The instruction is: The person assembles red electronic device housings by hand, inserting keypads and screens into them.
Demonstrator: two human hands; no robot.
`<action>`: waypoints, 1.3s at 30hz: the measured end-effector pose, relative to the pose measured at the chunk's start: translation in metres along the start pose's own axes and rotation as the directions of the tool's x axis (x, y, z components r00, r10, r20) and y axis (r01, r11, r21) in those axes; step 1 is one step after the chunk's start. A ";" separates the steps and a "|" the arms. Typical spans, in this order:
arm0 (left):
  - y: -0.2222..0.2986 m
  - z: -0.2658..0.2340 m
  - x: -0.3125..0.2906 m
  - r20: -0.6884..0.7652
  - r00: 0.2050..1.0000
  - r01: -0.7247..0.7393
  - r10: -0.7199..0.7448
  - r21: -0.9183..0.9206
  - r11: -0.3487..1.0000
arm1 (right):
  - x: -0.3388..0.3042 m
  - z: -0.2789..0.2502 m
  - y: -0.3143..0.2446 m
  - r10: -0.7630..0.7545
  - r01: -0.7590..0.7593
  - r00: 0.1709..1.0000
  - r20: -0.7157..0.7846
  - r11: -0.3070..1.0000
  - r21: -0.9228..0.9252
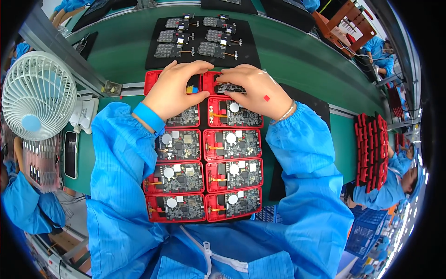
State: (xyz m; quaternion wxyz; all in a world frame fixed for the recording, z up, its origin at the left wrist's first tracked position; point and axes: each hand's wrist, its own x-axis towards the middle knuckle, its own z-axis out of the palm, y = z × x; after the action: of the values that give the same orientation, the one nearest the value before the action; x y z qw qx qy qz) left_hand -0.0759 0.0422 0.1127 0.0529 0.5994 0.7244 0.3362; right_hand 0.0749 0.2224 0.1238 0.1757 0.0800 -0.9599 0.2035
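Note:
My right hand (258, 90) is curled over the far right red housing, its fingers and thumb closed on a dark circuit board (228, 88) at that housing. Across from it, my left hand (175, 88), with a blue band at the wrist, spans the left end of the same red housing (209, 83), index fingertip at its far edge and thumb at its near edge. A small blue and yellow part (192, 89) shows beside the left thumb. Toward me lie two columns of red housings (210, 153) with green-black boards (240, 143), each bearing a round white disc.
Beyond my hands, a black mat (154, 59) carries several small boards (168, 50) with ribbon cables. A white fan (39, 95) and a phone (70, 155) are at left. Stacked red housings (371, 151) stand at right, above a blue crate (369, 230). Other people work around.

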 end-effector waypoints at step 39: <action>-0.002 -0.005 0.023 0.294 0.915 -0.304 0.276 0.053 0.951 | -0.023 -0.016 0.027 0.176 -0.187 0.982 0.067 0.943 0.275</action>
State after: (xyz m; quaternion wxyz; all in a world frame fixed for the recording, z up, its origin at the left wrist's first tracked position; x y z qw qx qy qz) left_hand -0.0864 0.0605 0.1233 0.0762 0.7440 0.6280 0.2151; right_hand 0.0946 0.2557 0.1189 0.1230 0.0195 -0.9281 0.3508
